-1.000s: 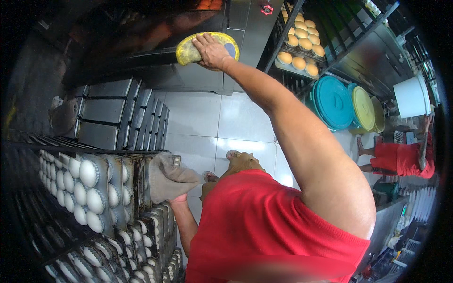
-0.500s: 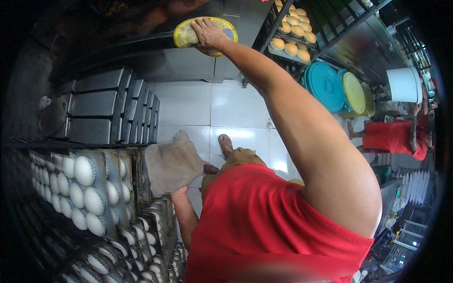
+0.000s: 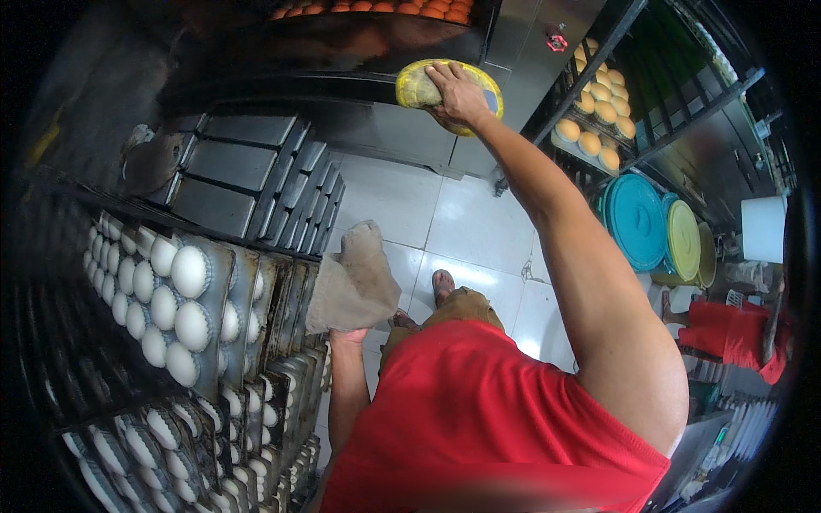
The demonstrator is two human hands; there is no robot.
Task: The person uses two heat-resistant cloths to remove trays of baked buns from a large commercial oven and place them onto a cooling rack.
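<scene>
My right hand [image 3: 459, 92] stretches far forward, its fingers bent over a yellow-rimmed oval oven pad [image 3: 416, 88]. The pad lies at the dark front edge of an oven [image 3: 333, 51], and its underside is hidden. Orange-brown buns [image 3: 385, 7] show inside the oven at the top of the picture. Low on the left, my left hand [image 3: 348, 336] is closed under a worn brown cloth pad [image 3: 357, 282]; most of its fingers are covered by the cloth. That hand is beside a rack with trays of pale dough rounds in paper cups [image 3: 162, 303].
Stacked dark metal pans [image 3: 227, 171] stand left of the tiled floor [image 3: 389, 201]. A rack of baked buns [image 3: 603, 111] is at the far right, near lidded tubs, one with a turquoise lid [image 3: 634, 222]. Another person in red [image 3: 727, 333] is at the right edge.
The view has swung, so most things sit further right and lower. Buns inside the oven have come into sight. Both hands keep their pads, and the cloth pad is more folded.
</scene>
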